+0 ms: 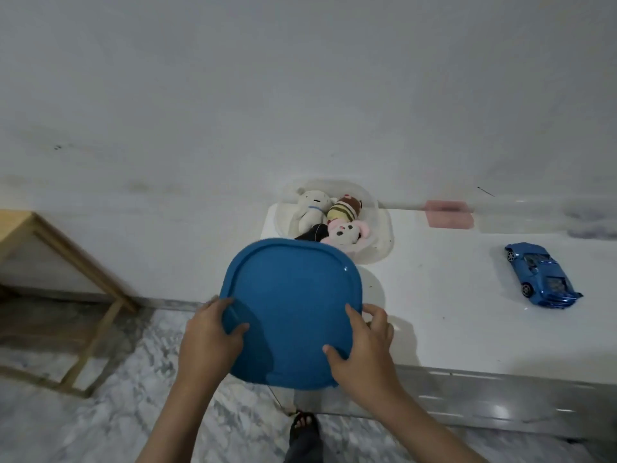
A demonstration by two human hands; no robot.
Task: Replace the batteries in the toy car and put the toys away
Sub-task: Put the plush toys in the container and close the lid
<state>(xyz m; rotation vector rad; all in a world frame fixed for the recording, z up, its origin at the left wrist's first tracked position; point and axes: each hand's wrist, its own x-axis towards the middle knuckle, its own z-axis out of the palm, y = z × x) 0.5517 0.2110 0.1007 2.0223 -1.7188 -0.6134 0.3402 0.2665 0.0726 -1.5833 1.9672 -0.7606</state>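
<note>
Both hands hold a blue, rounded-square plastic lid [291, 309] in the air, just in front of the clear plastic tub [380, 228] that stands at the back left corner of the white table [450, 329]. The left hand [210, 332] grips the lid's near left edge, thumb curled over the top face and the other fingers hidden beneath; the right hand [362, 345] grips the near right edge, thumb and forefinger on top and the remaining fingers out of sight behind the rim. The tub is packed with soft toys: a white plush bear [312, 208], a yellow-and-brown striped plush [344, 210] and a pink-and-white plush rabbit [347, 232], the last of which appears to ride at or above the rim. Main risk, in my judgement: if the lid is pressed down now, the rabbit could keep it from seating, or an ear could be pinched under the edge. Second risk: the tub sits near the table's left edge, so a hard push might tip or slide it off. Third risk: the shiny blue toy car [542, 275] lies well to the right of the tub, on the table and outside it; sealing the tub now may leave it unstored, and nothing visible confirms that its batteries have been changed.
</note>
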